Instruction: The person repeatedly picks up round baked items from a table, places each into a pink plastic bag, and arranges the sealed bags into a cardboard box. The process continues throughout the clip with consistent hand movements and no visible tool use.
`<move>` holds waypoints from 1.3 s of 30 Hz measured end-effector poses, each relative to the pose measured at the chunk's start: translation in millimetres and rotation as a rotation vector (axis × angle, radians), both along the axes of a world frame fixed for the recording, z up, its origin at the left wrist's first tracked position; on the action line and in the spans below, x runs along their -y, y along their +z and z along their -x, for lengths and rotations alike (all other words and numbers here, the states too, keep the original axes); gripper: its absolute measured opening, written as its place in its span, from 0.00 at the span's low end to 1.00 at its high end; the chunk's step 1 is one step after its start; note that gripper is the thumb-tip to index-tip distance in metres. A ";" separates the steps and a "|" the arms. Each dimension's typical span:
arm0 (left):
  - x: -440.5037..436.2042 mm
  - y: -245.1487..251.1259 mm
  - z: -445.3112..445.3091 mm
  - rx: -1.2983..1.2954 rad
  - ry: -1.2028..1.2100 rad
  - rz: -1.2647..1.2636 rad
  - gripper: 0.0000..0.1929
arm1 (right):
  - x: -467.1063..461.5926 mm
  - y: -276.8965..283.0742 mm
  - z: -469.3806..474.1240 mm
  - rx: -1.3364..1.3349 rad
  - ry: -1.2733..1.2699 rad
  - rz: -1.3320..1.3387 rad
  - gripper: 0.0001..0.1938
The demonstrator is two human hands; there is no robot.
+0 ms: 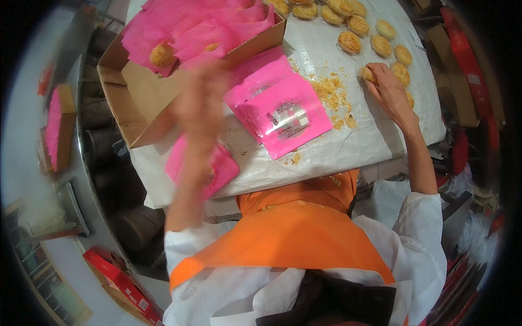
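Observation:
My left hand [202,95] is motion-blurred beside the open cardboard box [140,91]; whether it holds anything cannot be made out. In that box lie many pink pouches [191,28], and a round baked pastry [162,55] shows at the mouth of one. On the right, my right hand [385,87] grips a golden pastry [368,75] between thumb and fingers, just above the white woven sheet. Between the hands lie flat printed pink pouches [291,116], overlapping each other. Another pile of pink pouches [220,171] is partly behind my left forearm.
Rows of round pastries in clear trays [350,42] stand at the back right of the white woven sheet [367,134]. Pastry crumbs [332,95] are scattered near the middle. At the left, a cardboard box with pink contents [61,128] rests on a metal surface [87,179].

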State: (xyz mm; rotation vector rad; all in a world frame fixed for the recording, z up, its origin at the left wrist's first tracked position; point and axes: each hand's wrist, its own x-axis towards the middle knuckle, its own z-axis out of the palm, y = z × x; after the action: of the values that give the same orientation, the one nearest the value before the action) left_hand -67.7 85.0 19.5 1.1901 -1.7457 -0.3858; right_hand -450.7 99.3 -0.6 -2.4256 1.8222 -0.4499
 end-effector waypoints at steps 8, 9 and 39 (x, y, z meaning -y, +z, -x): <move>-44.2 -63.5 105.7 0.495 -0.146 -0.153 0.12 | -23.1 14.9 -21.5 0.349 -0.108 -0.180 0.18; -42.9 -65.9 106.1 0.482 -0.137 -0.131 0.11 | -25.1 16.0 -23.4 0.374 -0.103 -0.185 0.18; -51.4 -74.2 98.7 -0.123 -0.231 -0.062 0.09 | -32.1 -6.3 -93.1 1.135 -0.143 -0.360 0.18</move>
State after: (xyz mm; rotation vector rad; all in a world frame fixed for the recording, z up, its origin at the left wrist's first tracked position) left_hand -166.5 136.5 -54.7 0.9877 -1.7791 -0.6410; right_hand -357.7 131.4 -6.9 -1.2930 1.3423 -1.0895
